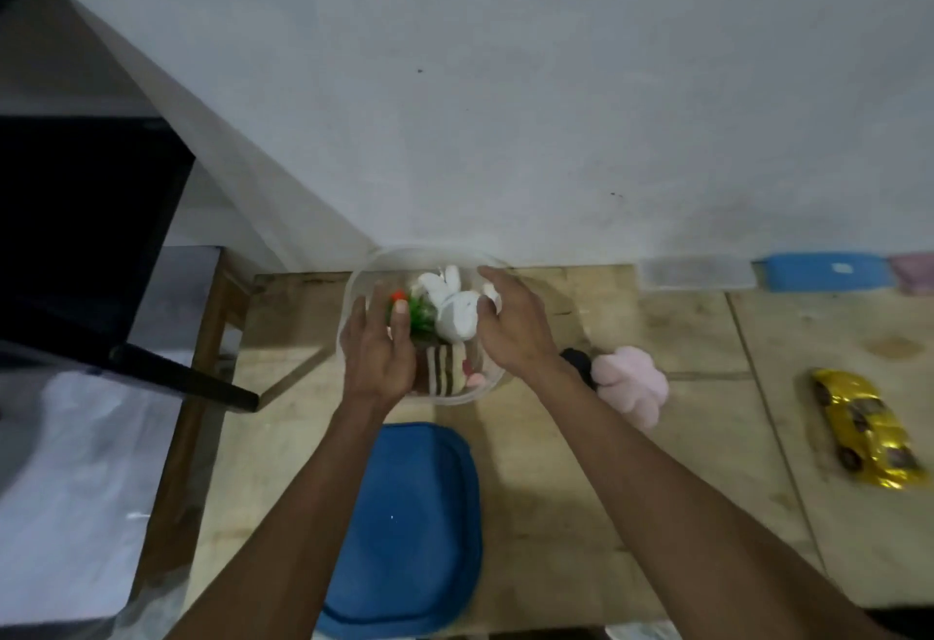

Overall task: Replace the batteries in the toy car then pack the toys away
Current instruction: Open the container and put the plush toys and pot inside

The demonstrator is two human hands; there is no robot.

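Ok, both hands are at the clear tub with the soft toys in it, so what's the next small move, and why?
Probably reach the right hand to the pink plush beside the tub and drop it in. It and the gold car still lie out on the table, and the blue lid is off.

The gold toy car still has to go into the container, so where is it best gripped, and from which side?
Take the gold toy car across its narrow middle from above, thumb on one long side and fingers on the other. It lies flat on the table, wheels down, with both flanks free; the right hand is nearer.
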